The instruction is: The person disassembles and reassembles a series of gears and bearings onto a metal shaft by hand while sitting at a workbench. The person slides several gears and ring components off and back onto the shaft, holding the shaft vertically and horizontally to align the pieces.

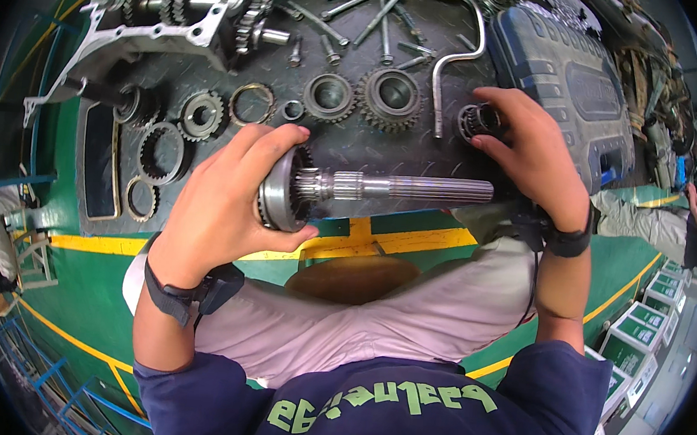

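My left hand (pixel 223 186) is wrapped round the gear end of a splined steel shaft (pixel 417 189). Fingers lie over the top of the toothed gear hub (pixel 283 191) and the thumb is below it. The bare shaft points right, level above the table's near edge. At the right, my right hand (pixel 537 151) pinches a small dark slotted ring, which looks like a needle bearing (pixel 479 121), between thumb and fingers. Beyond the shaft lie two large gears (pixel 390 97) (pixel 329 98) and a small bushing (pixel 292 111).
An open gearbox housing (pixel 166 23) stands far left. Nearer lie synchronizer rings (pixel 162 153), a gear (pixel 201 115) and a phone-like dark slab (pixel 101 159). Loose bolts (pixel 359 7) are scattered behind. A bent metal rod (pixel 438 84) and a blue-grey tool case (pixel 555 86) sit on the right.
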### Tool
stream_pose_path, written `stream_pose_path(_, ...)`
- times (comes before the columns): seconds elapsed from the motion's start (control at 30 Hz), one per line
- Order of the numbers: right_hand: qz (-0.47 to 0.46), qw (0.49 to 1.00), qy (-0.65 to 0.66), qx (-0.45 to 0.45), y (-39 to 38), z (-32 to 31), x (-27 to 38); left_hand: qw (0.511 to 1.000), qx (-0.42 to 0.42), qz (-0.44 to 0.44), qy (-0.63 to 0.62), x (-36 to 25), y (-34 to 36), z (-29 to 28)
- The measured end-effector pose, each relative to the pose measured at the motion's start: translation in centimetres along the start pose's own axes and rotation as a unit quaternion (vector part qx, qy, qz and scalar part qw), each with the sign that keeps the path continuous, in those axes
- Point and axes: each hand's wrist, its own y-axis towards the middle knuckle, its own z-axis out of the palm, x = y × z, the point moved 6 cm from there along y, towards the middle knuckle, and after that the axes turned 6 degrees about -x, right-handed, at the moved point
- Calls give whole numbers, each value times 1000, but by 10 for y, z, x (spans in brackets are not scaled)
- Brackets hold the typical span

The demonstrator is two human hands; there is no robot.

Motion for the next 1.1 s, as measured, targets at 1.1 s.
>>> stream_pose_path(1.1, 33, 994, -73, 80, -29, -47, 58, 999, 2, -40, 2, 3, -5, 0)
